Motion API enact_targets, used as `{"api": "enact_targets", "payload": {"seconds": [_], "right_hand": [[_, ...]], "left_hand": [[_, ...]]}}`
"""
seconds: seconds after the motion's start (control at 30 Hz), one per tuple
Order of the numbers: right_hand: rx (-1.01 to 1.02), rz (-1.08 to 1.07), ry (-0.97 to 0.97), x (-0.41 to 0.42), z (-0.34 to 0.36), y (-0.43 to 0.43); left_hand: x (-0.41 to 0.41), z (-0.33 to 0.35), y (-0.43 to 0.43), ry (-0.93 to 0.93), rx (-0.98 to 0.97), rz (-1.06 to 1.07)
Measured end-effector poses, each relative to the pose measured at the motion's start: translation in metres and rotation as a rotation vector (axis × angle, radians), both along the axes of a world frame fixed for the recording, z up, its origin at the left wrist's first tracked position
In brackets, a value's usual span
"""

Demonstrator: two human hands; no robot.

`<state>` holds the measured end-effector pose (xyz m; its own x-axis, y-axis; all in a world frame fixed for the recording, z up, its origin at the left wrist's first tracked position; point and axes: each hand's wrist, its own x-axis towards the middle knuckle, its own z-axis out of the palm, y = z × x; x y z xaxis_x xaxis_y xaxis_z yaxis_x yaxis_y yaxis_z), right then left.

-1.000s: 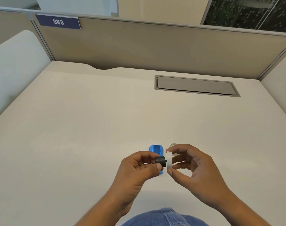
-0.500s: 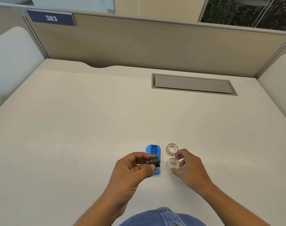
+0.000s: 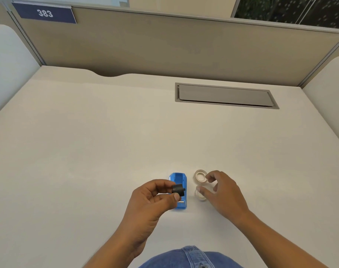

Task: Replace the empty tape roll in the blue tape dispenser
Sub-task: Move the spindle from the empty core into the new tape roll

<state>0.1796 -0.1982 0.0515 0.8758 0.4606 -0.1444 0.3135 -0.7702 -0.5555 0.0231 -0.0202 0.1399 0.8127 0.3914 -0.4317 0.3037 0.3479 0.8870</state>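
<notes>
The blue tape dispenser (image 3: 178, 190) lies on the desk, its roll bay open on top. My left hand (image 3: 155, 198) pinches the small black spindle (image 3: 178, 188) just above it. To the right of the dispenser lie two pale rings: a clear tape roll (image 3: 200, 176) farther off and a thin whitish ring (image 3: 200, 197) nearer to me. My right hand (image 3: 220, 192) hovers over them with its fingers apart. Its fingertips are at the right edge of the far roll and its thumb covers part of the near ring. It grips neither.
The cream desk (image 3: 106, 151) has a grey cable hatch (image 3: 225, 95) set in at the back right. Beige partition walls (image 3: 164, 45) close off the back and sides. My denim-clad lap (image 3: 189, 258) is at the front edge.
My right hand pulled the whitish ring off the black spindle, laid it on the desk right of the dispenser, then reached toward the farther roll. My left hand kept the spindle.
</notes>
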Motion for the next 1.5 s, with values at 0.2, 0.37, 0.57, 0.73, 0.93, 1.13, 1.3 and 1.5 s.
{"api": "enact_targets", "payload": {"seconds": [0.2,0.37,0.57,0.73,0.93,1.13,1.3,1.5], "right_hand": [[-0.188,0.194,0.013,0.031,0.015,0.02],[-0.322,0.273,0.058,0.045,0.011,0.034],[-0.3,0.259,0.012,0.049,0.013,0.04],[0.041,0.187,0.023,0.034,0.045,0.039],[0.383,0.189,0.122,-0.004,0.089,0.034],[0.613,0.179,0.288,-0.044,0.122,0.021],[0.712,0.177,0.37,-0.064,0.133,0.02],[0.725,0.205,0.375,-0.076,0.14,0.021]], "left_hand": [[0.01,-0.001,0.002,0.051,0.024,-0.004],[0.015,0.0,0.005,0.049,0.026,-0.01],[0.018,0.002,0.01,0.05,0.029,0.003],[0.019,0.005,0.014,0.023,0.063,0.016],[0.013,0.015,0.012,-0.032,0.123,0.02],[0.0,0.024,0.005,-0.106,0.183,0.011],[-0.011,0.028,0.0,-0.142,0.171,-0.026],[-0.019,0.034,-0.004,-0.174,0.177,-0.038]]}}
